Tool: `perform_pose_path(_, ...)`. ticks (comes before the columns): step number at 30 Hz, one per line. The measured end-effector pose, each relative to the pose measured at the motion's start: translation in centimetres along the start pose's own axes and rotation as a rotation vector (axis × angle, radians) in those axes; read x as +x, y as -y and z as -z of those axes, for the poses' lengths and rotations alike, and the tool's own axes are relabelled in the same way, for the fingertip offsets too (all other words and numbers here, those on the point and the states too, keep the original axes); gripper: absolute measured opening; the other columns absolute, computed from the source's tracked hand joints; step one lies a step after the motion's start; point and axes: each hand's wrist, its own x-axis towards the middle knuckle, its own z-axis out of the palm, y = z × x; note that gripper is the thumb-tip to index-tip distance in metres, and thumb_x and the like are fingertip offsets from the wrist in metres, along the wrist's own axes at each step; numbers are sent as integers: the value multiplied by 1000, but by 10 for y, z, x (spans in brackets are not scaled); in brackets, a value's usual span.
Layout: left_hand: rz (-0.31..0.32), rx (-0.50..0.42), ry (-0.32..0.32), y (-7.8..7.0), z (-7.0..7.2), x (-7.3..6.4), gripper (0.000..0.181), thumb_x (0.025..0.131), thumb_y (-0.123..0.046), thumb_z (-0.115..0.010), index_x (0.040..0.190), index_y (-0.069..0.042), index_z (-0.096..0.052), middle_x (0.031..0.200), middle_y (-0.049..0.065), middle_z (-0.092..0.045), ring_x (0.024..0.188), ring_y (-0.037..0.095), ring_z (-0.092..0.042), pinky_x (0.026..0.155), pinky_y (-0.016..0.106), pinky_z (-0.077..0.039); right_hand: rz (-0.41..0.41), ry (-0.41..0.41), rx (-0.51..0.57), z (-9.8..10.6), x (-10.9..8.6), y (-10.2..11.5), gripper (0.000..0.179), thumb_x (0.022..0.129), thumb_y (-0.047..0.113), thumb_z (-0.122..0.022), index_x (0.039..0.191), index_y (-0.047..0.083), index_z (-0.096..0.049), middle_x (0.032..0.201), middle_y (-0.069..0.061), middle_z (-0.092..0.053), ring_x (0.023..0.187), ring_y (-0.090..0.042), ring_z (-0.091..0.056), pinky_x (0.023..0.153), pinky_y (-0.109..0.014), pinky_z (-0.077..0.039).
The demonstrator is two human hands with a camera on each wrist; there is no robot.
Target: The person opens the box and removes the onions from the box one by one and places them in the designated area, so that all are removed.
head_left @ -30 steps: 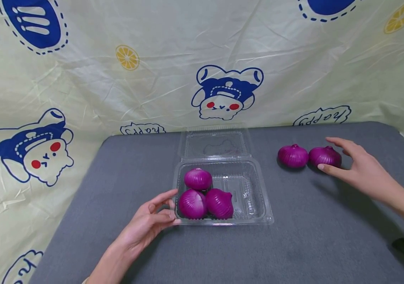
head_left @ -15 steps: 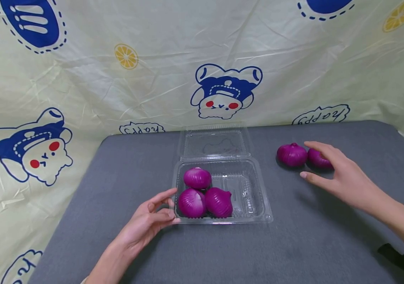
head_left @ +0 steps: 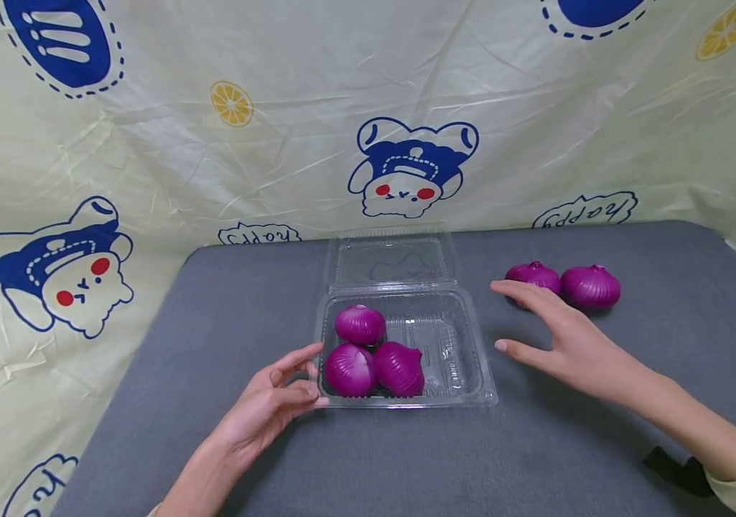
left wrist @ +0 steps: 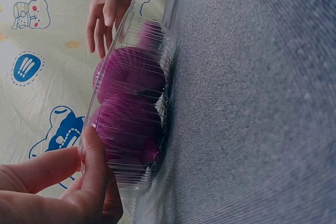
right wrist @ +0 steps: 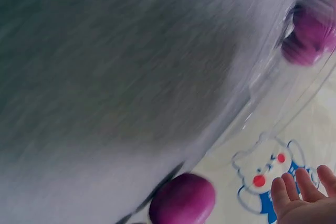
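Note:
A clear plastic container [head_left: 441, 352] lies with its lid [head_left: 393, 260] folded back. Three purple onions sit in its left half: one onion [head_left: 360, 324] behind, another onion [head_left: 350, 370] front left, and a third onion [head_left: 400, 369] beside it. My left hand [head_left: 264, 402] pinches the container's left rim between thumb and fingers, seen closer in the left wrist view. Above the table, my right hand [head_left: 574, 352] hovers between the container and two more onions, fingers spread and holding nothing. It partly hides the nearer onion [head_left: 536, 273]; the farther onion [head_left: 590, 286] shows whole.
A grey cloth-covered table [head_left: 245, 301] bears everything. Behind it hangs a pale printed curtain [head_left: 303, 165] reaching the table's back edge. A dark strap or shadow-like black piece [head_left: 678, 470] shows below the right forearm.
My right hand has moved left from the farther onion, past the nearer one, toward the container, carrying nothing. Both outside onions stay put. The left hand and container have not moved.

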Motion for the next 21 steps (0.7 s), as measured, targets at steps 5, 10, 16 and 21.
perform_pose_path(5, 9, -11, -10, 0, 0, 0, 67, 89, 15, -52, 151, -1, -34, 109, 11, -43, 79, 17, -55, 92, 41, -53, 59, 67, 27, -13, 4, 11, 73, 84, 30, -79, 148, 29, -42, 148, 4, -42, 134, -20, -38, 100, -59, -42)
perform_pose_path(10, 1, -17, -3, 1, 1, 0, 67, 88, 16, -52, 151, -1, -33, 110, 11, -42, 78, 16, -54, 92, 41, -53, 89, 149, 80, -26, 12, 19, 67, 89, 35, -74, 147, 29, -43, 148, 2, -42, 135, -23, -38, 100, -61, -41)
perform_pose_path(16, -14, -9, 20, 1, 2, -1, 68, 89, 16, -52, 151, 1, -31, 110, 11, -41, 79, 15, -55, 92, 40, -53, 135, 230, 143, -42, 22, 27, 67, 89, 32, -74, 148, 30, -41, 148, 5, -41, 136, -22, -38, 99, -59, -43)
perform_pose_path(21, -10, -12, 15, 0, 1, -1, 67, 89, 15, -53, 151, 1, -32, 110, 11, -42, 80, 15, -55, 92, 40, -53, 153, 309, 178, -51, 29, 35, 66, 90, 42, -70, 148, 31, -40, 149, 6, -41, 134, -21, -41, 99, -54, -46)
